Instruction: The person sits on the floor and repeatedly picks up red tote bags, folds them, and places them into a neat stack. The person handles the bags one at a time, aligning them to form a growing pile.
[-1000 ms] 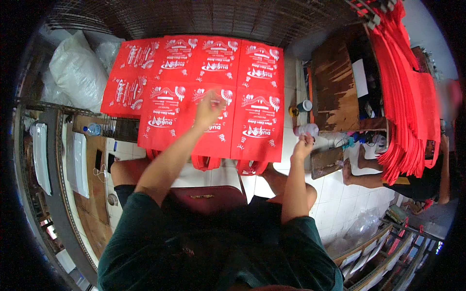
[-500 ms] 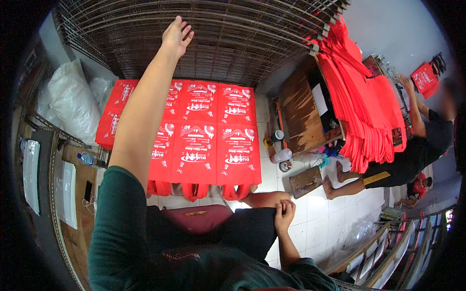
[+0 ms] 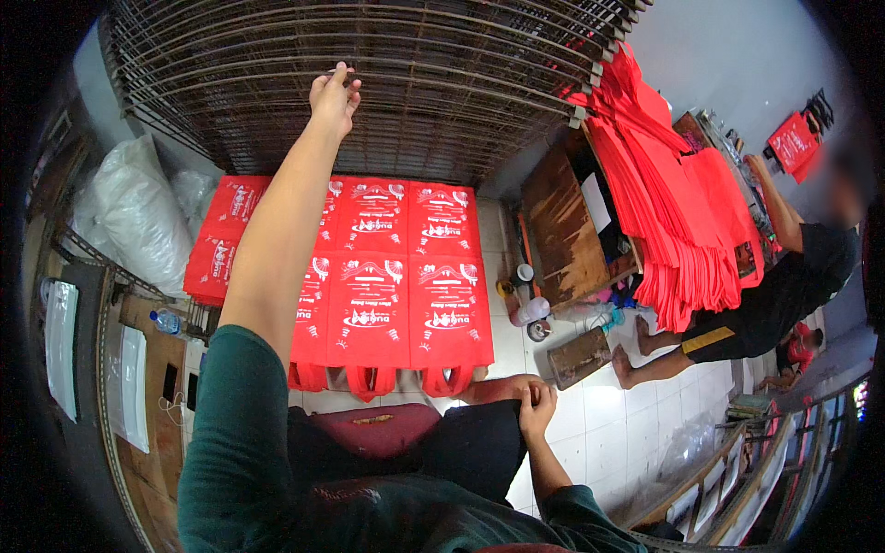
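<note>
My left hand (image 3: 336,103) is raised at the far end of my outstretched arm, in front of a dark wire rack (image 3: 277,115). Its fingers are curled and look closed on one of the rack's bars. Below the rack lie red fabric bags (image 3: 369,301) with white prints, laid flat side by side in rows, their handles (image 3: 449,379) hanging toward me. My forearm covers part of them. My right hand (image 3: 536,411) rests on my right knee with loosely bent fingers and nothing visible in it.
A thick pile of red bags (image 3: 678,235) hangs over a wooden cabinet (image 3: 564,221) at right. Beyond it another person (image 3: 784,267) stands with raised arms. A stuffed white plastic sack (image 3: 138,217) and a water bottle (image 3: 166,321) are at left. Cups, bottles and a block (image 3: 579,352) sit on the floor.
My left hand's outspread fingers have curled in at the rack. The whole view has shifted slightly, with the bags lower in the picture. My right hand stays on the knee.
</note>
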Tool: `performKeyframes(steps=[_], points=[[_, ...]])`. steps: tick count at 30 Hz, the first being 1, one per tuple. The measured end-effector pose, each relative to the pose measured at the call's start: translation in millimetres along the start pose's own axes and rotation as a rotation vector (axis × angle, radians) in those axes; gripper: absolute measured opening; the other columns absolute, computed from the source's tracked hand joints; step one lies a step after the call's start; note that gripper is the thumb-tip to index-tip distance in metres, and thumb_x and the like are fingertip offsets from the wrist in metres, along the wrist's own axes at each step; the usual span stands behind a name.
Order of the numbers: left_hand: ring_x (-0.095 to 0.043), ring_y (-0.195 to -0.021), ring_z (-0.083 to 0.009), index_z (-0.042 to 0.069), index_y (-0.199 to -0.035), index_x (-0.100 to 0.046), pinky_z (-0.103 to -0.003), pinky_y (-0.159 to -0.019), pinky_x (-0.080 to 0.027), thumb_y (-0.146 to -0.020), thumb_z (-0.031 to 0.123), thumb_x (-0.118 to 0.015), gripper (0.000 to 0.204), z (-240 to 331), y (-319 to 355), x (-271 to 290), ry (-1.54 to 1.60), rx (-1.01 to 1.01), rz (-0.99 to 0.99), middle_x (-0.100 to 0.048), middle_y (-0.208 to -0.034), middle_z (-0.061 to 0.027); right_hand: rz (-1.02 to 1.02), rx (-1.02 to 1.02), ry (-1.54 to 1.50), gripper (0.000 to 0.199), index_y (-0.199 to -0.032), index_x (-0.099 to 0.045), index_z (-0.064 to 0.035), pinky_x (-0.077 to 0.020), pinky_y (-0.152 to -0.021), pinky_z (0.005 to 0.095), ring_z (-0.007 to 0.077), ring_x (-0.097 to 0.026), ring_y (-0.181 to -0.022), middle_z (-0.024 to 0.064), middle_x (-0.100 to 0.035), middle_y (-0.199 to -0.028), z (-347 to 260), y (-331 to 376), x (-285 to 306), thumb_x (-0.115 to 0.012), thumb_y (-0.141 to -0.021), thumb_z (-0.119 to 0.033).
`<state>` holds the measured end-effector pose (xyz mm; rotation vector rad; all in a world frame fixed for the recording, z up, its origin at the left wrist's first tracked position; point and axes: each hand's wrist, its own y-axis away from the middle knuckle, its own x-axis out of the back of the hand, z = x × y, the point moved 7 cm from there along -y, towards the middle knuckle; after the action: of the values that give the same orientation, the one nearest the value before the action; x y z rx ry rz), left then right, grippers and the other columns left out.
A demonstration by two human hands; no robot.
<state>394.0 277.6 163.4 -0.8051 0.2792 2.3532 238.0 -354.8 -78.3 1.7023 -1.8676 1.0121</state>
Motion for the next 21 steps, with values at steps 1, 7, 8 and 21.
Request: performKeyframes(steps=[1, 7, 8, 21], points=[[-0.055, -0.071, -0.0128, 0.009, -0.087, -0.049, -0.023, -0.052, -0.042, -0.086, 0.032, -0.060, 0.026, 2, -3, 0, -0.045, -0.011, 0.029, -0.055, -0.087, -0.0002, 0.001, -0.003, -0.008, 0.021, -0.088, -0.061, -0.0012, -0.0424, -0.081, 0.0394, 0.0322, -0.053, -0.089, 0.0158, -0.055, -0.092, -2, -1, 0, -0.064, -0.075, -0.017], [-0.044, -0.043, -0.0153, 0.005, -0.071, -0.046, -0.028, -0.039, -0.037, -0.076, 0.045, -0.067, 0.046, 2, 20, 15, -0.277, -0.020, 0.491, -0.046, -0.057, -0.0046, -0.005, 0.007, -0.019, 0.021, -0.088, -0.061, -0.0010, -0.0427, -0.080, 0.0393, 0.0320, -0.053, -0.089, 0.0161, -0.055, -0.092, -6, -5, -2, -0.064, -0.076, -0.018], [-0.045, -0.043, -0.0171, 0.003, -0.072, -0.047, -0.031, -0.040, -0.039, -0.079, 0.046, -0.063, 0.046, 4, 24, 17, -0.248, -0.060, 0.524, -0.046, -0.055, -0.0055, -0.006, 0.018, -0.021, 0.021, -0.088, -0.061, -0.0010, -0.0429, -0.080, 0.0395, 0.0321, -0.053, -0.089, 0.0162, -0.055, -0.092, -7, -7, -5, -0.064, -0.077, -0.018], [-0.046, -0.066, -0.0133, 0.010, -0.095, -0.049, -0.029, -0.065, -0.047, -0.088, 0.029, -0.051, 0.020, -151, 287, 211, 0.093, 0.412, 0.613, -0.051, -0.077, -0.0016, -0.045, -0.027, 0.040, 0.022, -0.090, -0.061, -0.0030, -0.0414, -0.080, 0.0403, 0.0329, -0.052, -0.088, 0.0166, -0.056, -0.089, -3, -11, -8, -0.062, -0.078, -0.021]])
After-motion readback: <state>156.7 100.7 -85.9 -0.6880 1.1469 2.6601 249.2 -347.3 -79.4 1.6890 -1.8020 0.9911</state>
